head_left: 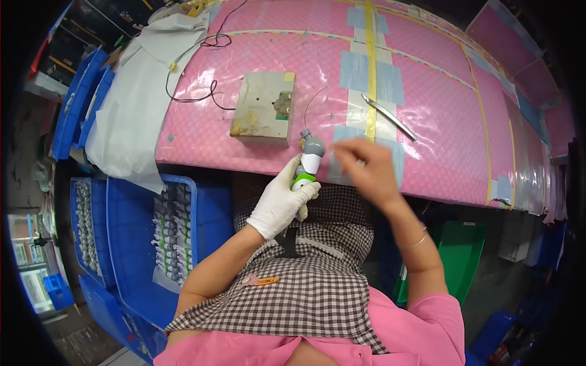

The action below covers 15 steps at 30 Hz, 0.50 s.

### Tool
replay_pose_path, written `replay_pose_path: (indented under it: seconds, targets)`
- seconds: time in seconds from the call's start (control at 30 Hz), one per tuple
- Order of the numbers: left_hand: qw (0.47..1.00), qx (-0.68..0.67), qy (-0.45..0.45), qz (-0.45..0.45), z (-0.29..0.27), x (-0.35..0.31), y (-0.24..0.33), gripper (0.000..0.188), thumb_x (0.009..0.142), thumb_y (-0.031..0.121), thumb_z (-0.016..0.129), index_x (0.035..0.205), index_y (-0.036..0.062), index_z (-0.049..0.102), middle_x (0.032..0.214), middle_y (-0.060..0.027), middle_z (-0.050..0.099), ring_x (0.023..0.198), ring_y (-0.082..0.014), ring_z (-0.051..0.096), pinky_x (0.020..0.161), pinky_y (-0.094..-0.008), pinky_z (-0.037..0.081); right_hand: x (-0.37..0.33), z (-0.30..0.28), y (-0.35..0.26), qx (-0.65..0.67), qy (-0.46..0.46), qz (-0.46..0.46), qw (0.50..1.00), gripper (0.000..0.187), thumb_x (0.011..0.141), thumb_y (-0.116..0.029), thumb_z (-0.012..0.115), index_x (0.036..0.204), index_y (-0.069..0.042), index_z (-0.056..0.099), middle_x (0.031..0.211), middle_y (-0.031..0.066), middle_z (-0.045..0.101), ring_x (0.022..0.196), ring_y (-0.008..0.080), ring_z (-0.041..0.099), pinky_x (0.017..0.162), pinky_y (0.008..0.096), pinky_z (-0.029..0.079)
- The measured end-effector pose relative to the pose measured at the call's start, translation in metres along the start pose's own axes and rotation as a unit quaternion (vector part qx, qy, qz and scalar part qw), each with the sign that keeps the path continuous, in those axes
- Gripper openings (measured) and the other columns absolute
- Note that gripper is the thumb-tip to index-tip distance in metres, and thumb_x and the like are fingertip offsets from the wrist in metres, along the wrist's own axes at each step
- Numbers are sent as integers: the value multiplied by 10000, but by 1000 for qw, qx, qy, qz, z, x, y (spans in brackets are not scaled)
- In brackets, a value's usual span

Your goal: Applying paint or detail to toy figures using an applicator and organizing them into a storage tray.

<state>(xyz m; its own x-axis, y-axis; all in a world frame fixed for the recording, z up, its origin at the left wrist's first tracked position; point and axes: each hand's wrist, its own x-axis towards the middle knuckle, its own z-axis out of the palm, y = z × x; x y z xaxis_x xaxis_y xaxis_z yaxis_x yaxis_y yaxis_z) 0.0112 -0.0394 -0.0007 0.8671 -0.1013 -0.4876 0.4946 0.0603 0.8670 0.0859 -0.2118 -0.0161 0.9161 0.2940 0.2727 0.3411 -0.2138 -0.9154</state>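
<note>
My left hand [282,204], in a white glove, is closed around a small grey figure [313,148] with a round grey top, a white middle and a bright green band. The figure is held tilted just off the table's near edge. From near its top a thin dark strand [307,110] curves up over the table. My right hand [369,169], bare, hovers a little to the right of the figure and does not touch it. Its fingers are curled in; whatever they may hold is hidden. Beyond the figure stands a beige metal box [259,110] with a small mechanism on its top.
Pink padded sheeting under clear plastic covers the table [427,158]. A silver pen-like tool [389,118] lies on the right. A black cable [189,99] runs left from the box. Blue bins [130,213] with rows of grey figures stand at left; a green bin [463,256] is at right.
</note>
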Motion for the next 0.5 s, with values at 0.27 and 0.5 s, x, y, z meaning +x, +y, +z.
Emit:
replay_pose_path:
  seconds: [0.27,0.5]
  targets:
    - [999,24,17,-14,2,3,-7,681,854,104,572,1423,39,203,750,-37,529,449,-64,426,396,-205,359,-31,24,14,-83,-3,-143,986,168,690,57,651,831,-33,661,618,69,554,510,145,543,452,250,423]
    - [998,48,38,-6,5,3,-10,684,838,125,608,1420,76,252,712,-20,520,456,-60,428,406,-222,367,-33,20,5,-133,-7,-117,984,180,667,37,649,832,-30,624,635,87,530,525,228,546,469,323,437]
